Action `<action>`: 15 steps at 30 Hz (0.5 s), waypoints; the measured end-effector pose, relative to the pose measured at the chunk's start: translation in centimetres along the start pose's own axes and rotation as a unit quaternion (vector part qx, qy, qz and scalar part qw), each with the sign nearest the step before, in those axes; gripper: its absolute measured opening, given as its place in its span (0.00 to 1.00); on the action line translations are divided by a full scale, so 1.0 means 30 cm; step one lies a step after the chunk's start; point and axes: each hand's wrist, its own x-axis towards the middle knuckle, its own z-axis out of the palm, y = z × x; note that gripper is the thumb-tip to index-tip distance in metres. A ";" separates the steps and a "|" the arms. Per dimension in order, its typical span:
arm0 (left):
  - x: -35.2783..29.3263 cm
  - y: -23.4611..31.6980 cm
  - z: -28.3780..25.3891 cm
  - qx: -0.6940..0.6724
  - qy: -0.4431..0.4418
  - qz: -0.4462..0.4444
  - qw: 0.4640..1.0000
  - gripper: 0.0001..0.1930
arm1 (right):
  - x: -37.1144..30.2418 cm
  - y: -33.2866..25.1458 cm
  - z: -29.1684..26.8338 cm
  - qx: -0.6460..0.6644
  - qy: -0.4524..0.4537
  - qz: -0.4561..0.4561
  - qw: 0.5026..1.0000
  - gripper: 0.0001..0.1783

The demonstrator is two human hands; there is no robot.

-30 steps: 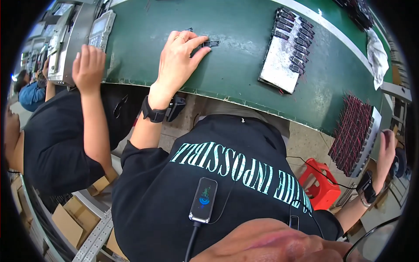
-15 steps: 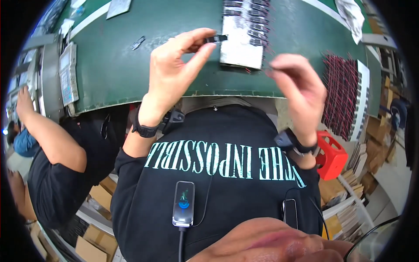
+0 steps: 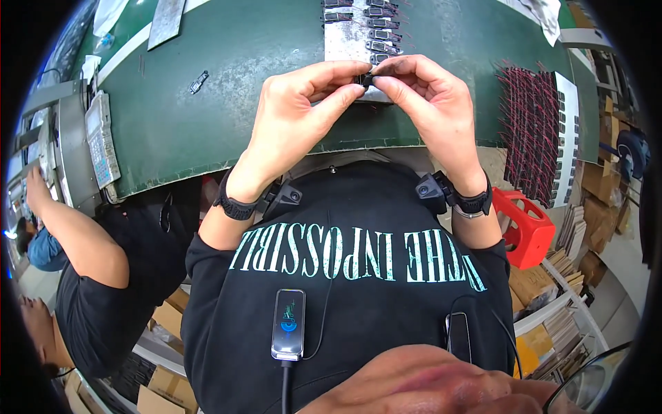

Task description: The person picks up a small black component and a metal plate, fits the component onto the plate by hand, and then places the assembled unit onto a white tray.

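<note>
Between my two hands, just in front of the pale plate (image 3: 337,45), is a small black rectangular part (image 3: 367,80). My left hand (image 3: 293,114) is closed, its thumb and fingertips pinching the part from the left. From the right, my right hand (image 3: 441,103) is also closed, fingertips and thumb meeting at the part's other end. My fingers cover much of it. On the plate behind lie several similar black parts (image 3: 383,36) with thin red wires. Another loose black part (image 3: 198,82) rests on the green table (image 3: 227,124) to the left.
Many red and black wires (image 3: 531,131) lie beside a white strip (image 3: 567,138) at the right. A keypad device (image 3: 103,141) stands at the left edge of the table. Nearby are a co-worker's arm (image 3: 86,238) and a red stool (image 3: 527,231).
My right hand has moved left and up to meet my left hand at the black part. The part has shifted slightly right and down in view.
</note>
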 end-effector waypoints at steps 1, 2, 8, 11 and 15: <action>0.000 -0.006 0.002 -0.005 0.007 0.005 1.000 0.14 | 0.005 0.012 -0.005 -0.011 -0.010 -0.019 1.000 0.06; -0.001 -0.008 0.002 -0.010 0.014 0.009 1.000 0.14 | 0.011 0.024 -0.010 -0.022 -0.019 -0.038 0.999 0.06; 0.009 0.020 -0.004 0.006 -0.017 0.008 1.000 0.13 | 0.034 0.027 -0.056 0.108 -0.097 0.032 0.989 0.08; 0.015 0.034 -0.008 0.028 -0.034 0.002 0.999 0.13 | 0.047 0.027 -0.074 0.138 -0.147 0.066 0.977 0.10; 0.018 0.030 -0.007 0.047 -0.039 0.008 0.998 0.12 | 0.057 0.017 -0.078 0.106 -0.162 0.071 0.978 0.13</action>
